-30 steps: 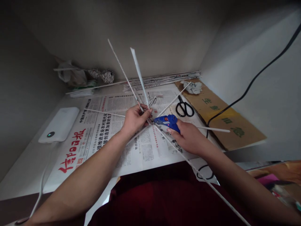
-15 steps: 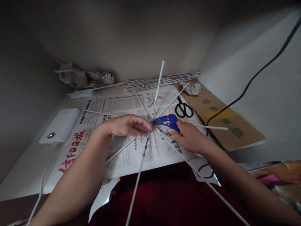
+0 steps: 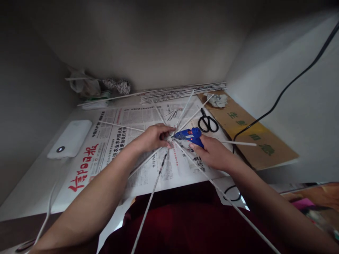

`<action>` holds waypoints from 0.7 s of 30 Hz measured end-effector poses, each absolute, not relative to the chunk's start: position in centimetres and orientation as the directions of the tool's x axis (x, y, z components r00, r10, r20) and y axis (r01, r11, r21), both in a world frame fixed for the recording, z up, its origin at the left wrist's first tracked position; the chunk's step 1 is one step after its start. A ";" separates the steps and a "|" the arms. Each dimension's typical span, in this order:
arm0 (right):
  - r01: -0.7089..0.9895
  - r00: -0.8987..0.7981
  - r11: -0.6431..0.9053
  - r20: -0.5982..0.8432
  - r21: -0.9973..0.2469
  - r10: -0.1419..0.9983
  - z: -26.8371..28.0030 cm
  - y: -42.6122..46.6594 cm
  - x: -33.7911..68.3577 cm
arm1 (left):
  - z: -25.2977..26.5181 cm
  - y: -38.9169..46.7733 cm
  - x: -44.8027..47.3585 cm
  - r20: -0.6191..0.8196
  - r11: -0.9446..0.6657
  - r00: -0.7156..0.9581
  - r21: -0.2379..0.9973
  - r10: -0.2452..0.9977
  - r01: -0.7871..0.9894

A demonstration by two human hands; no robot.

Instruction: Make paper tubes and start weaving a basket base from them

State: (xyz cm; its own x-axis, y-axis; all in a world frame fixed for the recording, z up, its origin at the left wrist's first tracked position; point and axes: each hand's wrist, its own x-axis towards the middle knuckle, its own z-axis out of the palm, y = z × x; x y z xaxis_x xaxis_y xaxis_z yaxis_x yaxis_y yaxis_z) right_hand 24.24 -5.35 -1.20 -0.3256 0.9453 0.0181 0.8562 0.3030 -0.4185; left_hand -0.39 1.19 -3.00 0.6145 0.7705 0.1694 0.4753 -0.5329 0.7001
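Several thin rolled-paper sticks point(image 3: 148, 209) spread like spokes from a hub over a newspaper point(image 3: 143, 180). Two of them reach past the table's front edge toward me. At the left of the hub is my left hand point(image 3: 155, 137), its thumb and fingers curled around the joined inner ends; the exact contact is partly hidden. My right hand point(image 3: 213, 152) grips a blue hot glue gun point(image 3: 188, 135), whose nozzle points left, right at the hub. A small red light shows on the gun's side.
Black-handled scissors point(image 3: 208, 122) lie beyond the gun, near cardboard point(image 3: 262, 141) bearing crumpled paper point(image 3: 217, 100). More paper sticks point(image 3: 182, 92) lie along the back wall. A white power bank point(image 3: 70, 138) sits at left. A black cord point(image 3: 286, 90) crosses the right side.
My left hand has gone from loosely bent fingers to curling around the hub. One stick that stood up at the back has tipped lower. The glue gun has barely moved.
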 end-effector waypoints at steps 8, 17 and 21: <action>0.881 -0.325 0.324 0.058 -0.345 0.944 -1.2 -5.6 24.1 | -3.6 1.6 -0.6 0.177 -0.625 0.674 0.590 0.718 0.511; 0.887 -0.320 0.331 0.090 -0.322 0.943 -0.6 -5.9 23.9 | -3.9 1.7 -0.7 0.145 -0.602 0.663 0.592 0.734 0.536; 0.881 -0.319 0.327 0.082 -0.343 0.944 -0.8 -5.8 23.8 | -4.0 1.7 -0.7 0.155 -0.614 0.668 0.581 0.728 0.534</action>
State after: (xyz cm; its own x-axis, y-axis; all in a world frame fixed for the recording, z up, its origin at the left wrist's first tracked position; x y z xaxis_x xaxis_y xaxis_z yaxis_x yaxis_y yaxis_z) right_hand 23.75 -5.80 -0.79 -0.3190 0.9442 0.0822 0.8805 0.3274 -0.3427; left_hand -0.71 1.69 -3.96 0.6677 0.7280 0.1552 0.5343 -0.6139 0.5810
